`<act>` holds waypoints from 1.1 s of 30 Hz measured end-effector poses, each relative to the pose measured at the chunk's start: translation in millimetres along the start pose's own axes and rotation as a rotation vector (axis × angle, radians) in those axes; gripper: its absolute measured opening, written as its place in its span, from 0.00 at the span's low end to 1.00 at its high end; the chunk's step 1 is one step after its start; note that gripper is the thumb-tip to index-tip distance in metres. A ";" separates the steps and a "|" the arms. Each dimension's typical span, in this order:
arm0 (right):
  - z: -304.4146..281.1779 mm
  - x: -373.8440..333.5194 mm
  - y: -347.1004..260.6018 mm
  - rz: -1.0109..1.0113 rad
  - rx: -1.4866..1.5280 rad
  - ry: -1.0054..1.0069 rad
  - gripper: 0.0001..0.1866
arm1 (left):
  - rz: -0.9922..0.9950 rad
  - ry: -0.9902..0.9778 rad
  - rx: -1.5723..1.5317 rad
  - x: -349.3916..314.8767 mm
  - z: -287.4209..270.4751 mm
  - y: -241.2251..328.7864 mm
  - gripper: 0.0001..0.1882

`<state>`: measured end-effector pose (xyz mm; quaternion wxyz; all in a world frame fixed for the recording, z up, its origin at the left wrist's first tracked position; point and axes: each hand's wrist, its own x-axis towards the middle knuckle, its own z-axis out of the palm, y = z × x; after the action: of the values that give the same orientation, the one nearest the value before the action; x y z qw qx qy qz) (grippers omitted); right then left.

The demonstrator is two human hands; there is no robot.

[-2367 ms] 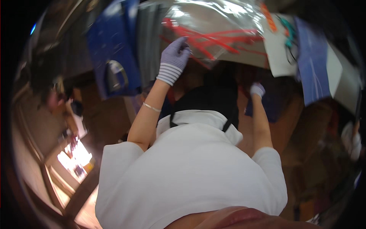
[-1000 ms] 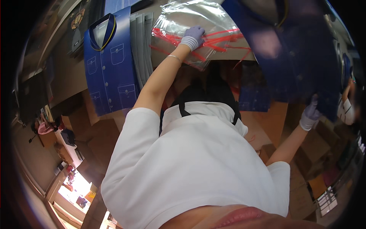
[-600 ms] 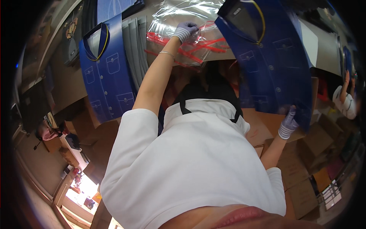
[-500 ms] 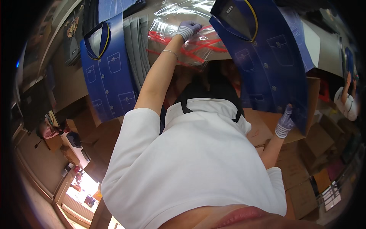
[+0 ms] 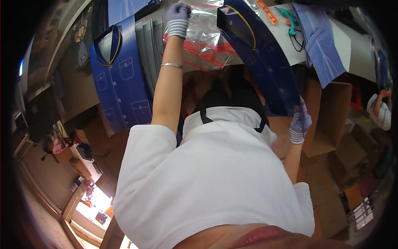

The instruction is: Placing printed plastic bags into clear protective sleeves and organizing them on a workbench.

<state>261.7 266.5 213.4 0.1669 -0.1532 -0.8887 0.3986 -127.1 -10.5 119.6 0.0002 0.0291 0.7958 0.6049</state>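
Note:
My right hand (image 5: 301, 123), in a purple glove with a striped cuff, grips the lower right corner of a blue shirt-shaped carton (image 5: 265, 62) with a yellow cord at its collar. The carton is tilted, its collar end over the worktop. My left hand (image 5: 177, 20), gloved alike, is closed at the upper left edge of a clear plastic bag (image 5: 203, 37) with red strips; its fingertips are partly hidden. A second blue shirt-shaped carton (image 5: 120, 79) leans at the left beside a row of grey sheets (image 5: 148, 50).
Light-blue printed pieces (image 5: 323, 54) overhang the worktop's edge at the right, near a teal glue gun (image 5: 290, 20) with a black cord. An open cardboard box (image 5: 329, 116) stands below them. Another person (image 5: 379, 110) is at far right.
My left hand has moved up and left along the plastic. My right hand has shifted left and up with the carton, which has turned narrower to view, uncovering the glue gun and box.

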 end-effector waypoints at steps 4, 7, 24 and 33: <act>-16.2 9.7 17.4 0.156 -0.103 0.145 0.16 | 0.156 -0.062 0.280 13.3 -33.8 3.4 0.14; -59.5 31.6 15.3 0.482 0.299 0.335 0.19 | 0.268 0.023 0.308 -4.1 -28.5 3.9 0.06; 11.7 51.4 57.2 0.793 0.783 -0.175 0.11 | 0.330 -0.109 0.436 -61.1 -11.0 9.2 0.07; 24.8 40.2 69.4 0.767 0.821 -0.139 0.12 | 0.410 -0.250 0.583 -87.1 -22.4 -13.6 0.08</act>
<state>224.9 310.6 152.1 -0.0028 -0.3610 -0.5504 0.7528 -41.6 -39.7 109.5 -0.0320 0.2604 0.9061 0.3320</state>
